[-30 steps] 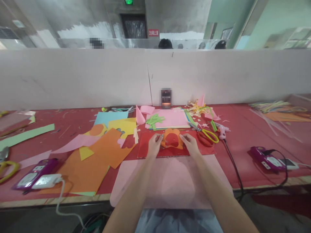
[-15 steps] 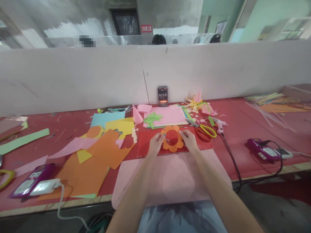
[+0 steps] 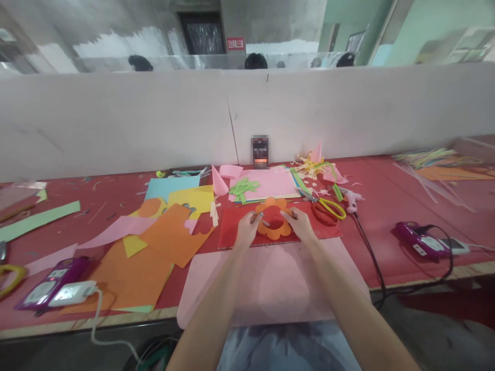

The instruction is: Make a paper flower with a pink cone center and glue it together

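Observation:
An orange paper flower ring [image 3: 273, 233] with rounded petals and a hole in its middle is over a red sheet [image 3: 234, 226]. My left hand [image 3: 249, 226] pinches its left edge between thumb and fingers. On the opposite side, my right hand [image 3: 299, 222] has its fingers closed on the ring's right edge. Just right of that hand lie scissors [image 3: 328, 207] with yellow and red handles. A pink glue gun [image 3: 352, 200] rests farther right. Behind the ring, green paper strips [image 3: 243, 189] lie on pink paper [image 3: 273, 184].
Orange sheets [image 3: 131, 273], yellow paper [image 3: 197, 198] and blue paper [image 3: 170, 187] spread to the left. Purple power strips [image 3: 58, 283] with cables sit at both sides. A pink paper cone [image 3: 218, 183] stands near the white partition [image 3: 154, 123]. A pink mat [image 3: 270, 288] covers the front edge.
My right hand has shifted slightly left, its fingers reaching farther over the flower ring's edge. The ring looks a little bent compared with before. My left hand has barely moved.

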A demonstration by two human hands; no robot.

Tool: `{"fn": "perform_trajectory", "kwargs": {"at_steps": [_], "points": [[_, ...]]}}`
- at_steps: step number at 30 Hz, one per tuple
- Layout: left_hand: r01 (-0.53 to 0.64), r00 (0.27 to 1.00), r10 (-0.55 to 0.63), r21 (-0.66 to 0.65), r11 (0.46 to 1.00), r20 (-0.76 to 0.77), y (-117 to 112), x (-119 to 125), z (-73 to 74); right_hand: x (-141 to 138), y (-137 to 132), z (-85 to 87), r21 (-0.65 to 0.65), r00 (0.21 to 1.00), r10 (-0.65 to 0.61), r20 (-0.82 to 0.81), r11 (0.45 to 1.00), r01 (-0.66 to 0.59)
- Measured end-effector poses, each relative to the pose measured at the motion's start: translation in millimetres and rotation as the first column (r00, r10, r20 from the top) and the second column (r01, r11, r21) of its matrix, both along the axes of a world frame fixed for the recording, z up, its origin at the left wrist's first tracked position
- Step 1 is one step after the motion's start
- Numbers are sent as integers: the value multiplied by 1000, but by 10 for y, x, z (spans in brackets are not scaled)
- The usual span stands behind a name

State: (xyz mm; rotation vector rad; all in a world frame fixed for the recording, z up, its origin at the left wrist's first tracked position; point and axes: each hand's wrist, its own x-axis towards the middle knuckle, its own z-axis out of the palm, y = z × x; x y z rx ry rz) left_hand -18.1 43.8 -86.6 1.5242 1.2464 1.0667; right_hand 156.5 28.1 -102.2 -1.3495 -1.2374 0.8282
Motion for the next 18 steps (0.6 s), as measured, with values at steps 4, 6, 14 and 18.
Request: {"fn": "perform_trajectory", "kwargs": {"at_steps": [4, 6, 14, 18], "points": [[3, 998, -1, -37, 999, 64, 15, 1, -25, 9, 4, -18, 16, 999, -13, 43, 1000, 13], [-12, 1000, 12, -13, 1000, 18, 16, -2, -35, 12, 3, -25, 15, 999, -18, 48, 1000, 17], [-151, 972, 167, 106, 983, -166, 43, -35, -107, 4, 12, -39, -2, 1000, -8, 19, 1000, 8], [-170, 960, 191, 119, 978, -204, 45, -29, -115, 11, 6, -10, -6, 999, -13, 36, 1000, 13]]}}
